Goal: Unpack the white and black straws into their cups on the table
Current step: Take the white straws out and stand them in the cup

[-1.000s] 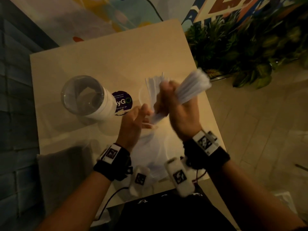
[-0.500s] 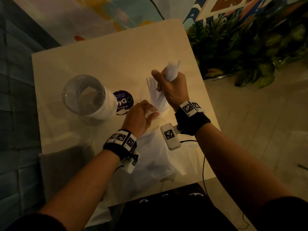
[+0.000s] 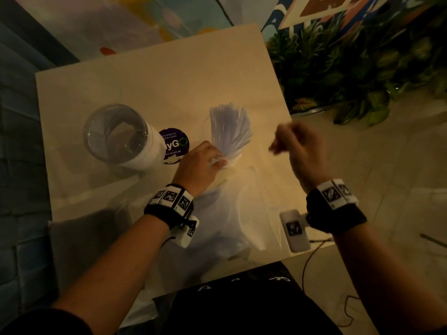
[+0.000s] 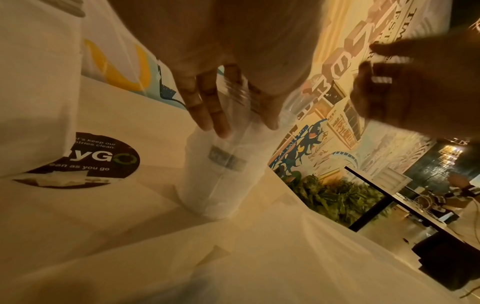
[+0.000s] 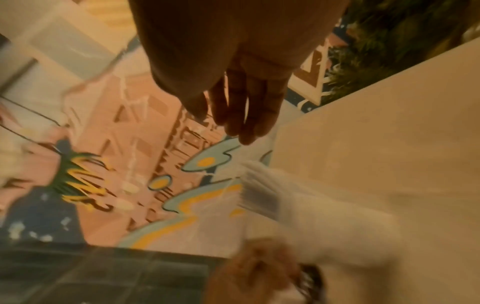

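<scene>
A bundle of white straws (image 3: 229,129) stands fanned out in a small clear cup (image 4: 218,174) at the middle of the table. My left hand (image 3: 217,162) grips that cup low down, fingers (image 4: 207,107) on one side and thumb on the other. My right hand (image 3: 278,147) hovers blurred to the right of the straws, apart from them and holding nothing. In the right wrist view its fingers (image 5: 241,115) hang relaxed above the straw tops (image 5: 270,191). A larger clear cup (image 3: 116,134) with a white lower part stands at the left.
A round purple sticker (image 3: 175,145) lies on the cream table (image 3: 169,76) between the two cups. A crumpled clear plastic bag (image 3: 229,213) lies near the front edge. Green plants (image 3: 350,68) and tiled floor are off the right edge; a dark wall is at the left.
My right hand lowered the white straw bundle into the small cup, let go and pulled back to the right. My left hand moved forward and took hold of the cup.
</scene>
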Demonstrator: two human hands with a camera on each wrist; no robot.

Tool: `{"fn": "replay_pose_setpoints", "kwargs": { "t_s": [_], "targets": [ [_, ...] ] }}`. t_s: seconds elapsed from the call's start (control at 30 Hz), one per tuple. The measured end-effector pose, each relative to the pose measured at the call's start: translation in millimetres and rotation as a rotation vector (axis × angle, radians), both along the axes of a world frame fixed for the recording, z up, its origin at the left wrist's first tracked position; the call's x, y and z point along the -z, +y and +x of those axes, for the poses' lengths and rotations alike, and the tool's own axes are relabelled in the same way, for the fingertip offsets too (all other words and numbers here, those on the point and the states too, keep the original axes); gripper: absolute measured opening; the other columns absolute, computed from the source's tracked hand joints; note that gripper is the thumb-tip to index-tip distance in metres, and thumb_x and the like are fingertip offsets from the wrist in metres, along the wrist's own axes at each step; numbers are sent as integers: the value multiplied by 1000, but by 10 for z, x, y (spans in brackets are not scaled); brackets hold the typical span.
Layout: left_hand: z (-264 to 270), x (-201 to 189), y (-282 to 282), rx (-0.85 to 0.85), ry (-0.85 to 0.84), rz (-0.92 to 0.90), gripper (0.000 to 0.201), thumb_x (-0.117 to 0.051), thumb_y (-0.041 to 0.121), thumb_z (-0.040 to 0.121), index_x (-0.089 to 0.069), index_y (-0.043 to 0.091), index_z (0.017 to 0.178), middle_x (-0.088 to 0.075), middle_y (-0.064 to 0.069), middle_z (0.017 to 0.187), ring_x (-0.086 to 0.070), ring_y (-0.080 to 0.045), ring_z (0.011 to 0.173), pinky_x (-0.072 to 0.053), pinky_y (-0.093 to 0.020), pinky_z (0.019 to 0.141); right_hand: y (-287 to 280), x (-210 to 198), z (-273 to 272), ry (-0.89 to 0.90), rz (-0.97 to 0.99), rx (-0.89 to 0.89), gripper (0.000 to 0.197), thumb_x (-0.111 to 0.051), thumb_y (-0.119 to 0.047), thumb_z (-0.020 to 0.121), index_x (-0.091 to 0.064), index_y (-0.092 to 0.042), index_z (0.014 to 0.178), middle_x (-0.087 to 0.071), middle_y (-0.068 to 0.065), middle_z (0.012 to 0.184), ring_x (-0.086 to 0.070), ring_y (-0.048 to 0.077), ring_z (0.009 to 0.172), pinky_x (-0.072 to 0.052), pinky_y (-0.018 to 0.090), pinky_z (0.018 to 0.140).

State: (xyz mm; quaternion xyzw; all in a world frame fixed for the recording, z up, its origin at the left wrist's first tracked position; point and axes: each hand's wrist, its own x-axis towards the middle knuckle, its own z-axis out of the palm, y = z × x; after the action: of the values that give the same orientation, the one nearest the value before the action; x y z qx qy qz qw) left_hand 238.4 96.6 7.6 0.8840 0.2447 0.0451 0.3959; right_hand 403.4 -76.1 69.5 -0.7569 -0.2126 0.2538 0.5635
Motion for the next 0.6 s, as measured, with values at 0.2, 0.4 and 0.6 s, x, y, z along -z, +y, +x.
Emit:
{"fn": "replay_pose_setpoints", "kwargs": {
  "t_s": [0.2,0.4,0.6],
  "targets": [
    [-305,-136,-128,-90,-190,95,26,-68,20,89,-60,15,114,-52,3,121,-53,-2,87,-48,-11,72,-729,598,-484,231,-517,-286,30,-55,-27,99,-69,-7,81,-72,7,68,-70,21,62,-59,38,65],
    [-886,325,-416,-92,196,-15,43,-70,23,84,-53,19,124,-50,4,125,-54,-19,108,-50,-43,91,-896,1034,-749,300,-827,-289,52,-52,-31,99,-64,-4,56,-67,8,55,-66,22,56,-55,33,67],
    [-1147,744,-537,101,626,31,97,-64,66,76,-22,24,153,-20,0,161,-19,-25,148,-19,-45,119,-704,1130,-856,462,-880,-183,45,-53,-8,92,-54,-7,47,-54,2,45,-53,20,53,-42,24,49]
  ]
}}
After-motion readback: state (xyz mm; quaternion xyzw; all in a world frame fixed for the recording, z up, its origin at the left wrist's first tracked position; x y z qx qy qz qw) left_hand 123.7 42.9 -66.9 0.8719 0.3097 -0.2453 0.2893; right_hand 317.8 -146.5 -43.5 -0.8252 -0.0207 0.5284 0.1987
